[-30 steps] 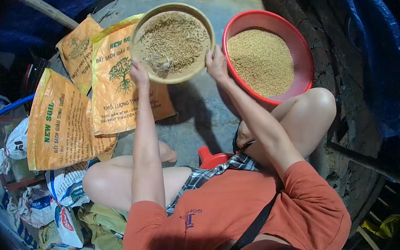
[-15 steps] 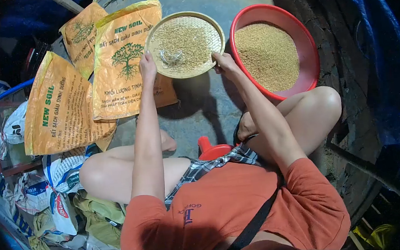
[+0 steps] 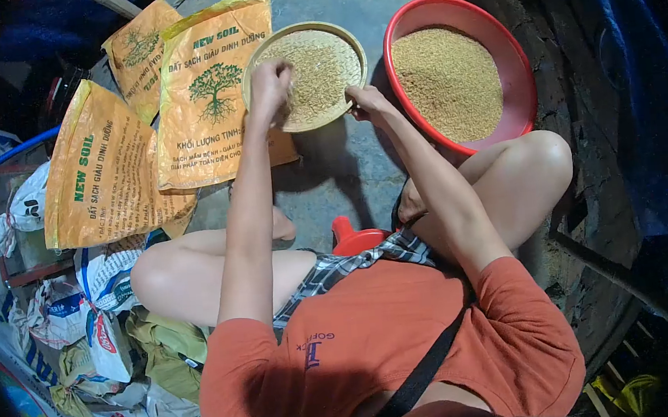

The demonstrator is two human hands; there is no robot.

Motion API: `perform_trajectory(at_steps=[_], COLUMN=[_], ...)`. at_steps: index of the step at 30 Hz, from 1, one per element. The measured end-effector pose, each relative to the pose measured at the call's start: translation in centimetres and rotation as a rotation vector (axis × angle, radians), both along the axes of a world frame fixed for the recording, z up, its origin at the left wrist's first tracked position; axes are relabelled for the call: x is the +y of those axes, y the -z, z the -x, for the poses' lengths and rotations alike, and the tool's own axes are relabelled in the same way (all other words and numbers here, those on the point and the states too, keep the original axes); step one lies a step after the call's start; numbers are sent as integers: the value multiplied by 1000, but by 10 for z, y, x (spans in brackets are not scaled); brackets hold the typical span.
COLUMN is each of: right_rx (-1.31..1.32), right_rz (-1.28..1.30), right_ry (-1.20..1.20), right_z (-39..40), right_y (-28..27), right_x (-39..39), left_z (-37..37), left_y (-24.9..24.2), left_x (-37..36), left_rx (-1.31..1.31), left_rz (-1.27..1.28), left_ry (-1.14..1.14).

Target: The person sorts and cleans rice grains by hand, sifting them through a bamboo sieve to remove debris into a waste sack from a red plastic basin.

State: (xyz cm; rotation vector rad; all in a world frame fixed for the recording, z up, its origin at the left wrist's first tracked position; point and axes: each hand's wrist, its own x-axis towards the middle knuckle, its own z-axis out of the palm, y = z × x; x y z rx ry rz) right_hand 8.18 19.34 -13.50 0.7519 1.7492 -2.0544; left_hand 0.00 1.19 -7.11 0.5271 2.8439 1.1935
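Observation:
A round woven sieve tray (image 3: 351,58) is held up over the floor, with a layer of unhusked grain (image 3: 318,79) spread across it. My right hand (image 3: 367,102) grips its right rim, fingers closed around the edge. Over the left part of the tray, my left hand (image 3: 268,92) has its fingers curled together above the grain; what is in them, if anything, is hidden. To the right stands a red plastic basin (image 3: 518,65) holding a heap of similar grain (image 3: 446,79).
Orange printed soil sacks (image 3: 217,99) lie on the floor at the left. A red plastic object (image 3: 359,240) sits between my legs. Crumpled bags (image 3: 107,339) pile up at lower left, and a pole (image 3: 618,275) slants at the right.
My left hand has let go of the tray's left rim and moved in over the grain, fingers curling. White strands visible there before are now out of sight. The tray has shifted slightly left.

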Motion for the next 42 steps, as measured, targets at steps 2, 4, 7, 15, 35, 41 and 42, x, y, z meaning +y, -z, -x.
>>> perform_trajectory(at_steps=[2, 4, 7, 15, 35, 41, 42], right_rx=[7, -14, -32, -75, 66, 423, 563], right_rz=[-14, 8, 44, 152, -708, -854, -904], right_ry=[-27, -46, -75, -21, 1, 271, 347], right_z=[-1, -3, -6, -10, 29, 14, 19], right_y=[1, 4, 7, 3, 44, -32, -29], right_x=[-1, 1, 2, 6, 1, -25, -27], left_z=[5, 10, 17, 24, 0, -1, 2], left_y=[-29, -51, -58, -23, 104, 35, 27], left_x=[-3, -11, -13, -59, -55, -40, -40], left_rx=[-42, 3, -57, -263, -34, 162, 253], left_rz=[-113, -286, -471, -62, -158, -387, -356], left_ry=[-68, 12, 145, -171, -547, -603, -597])
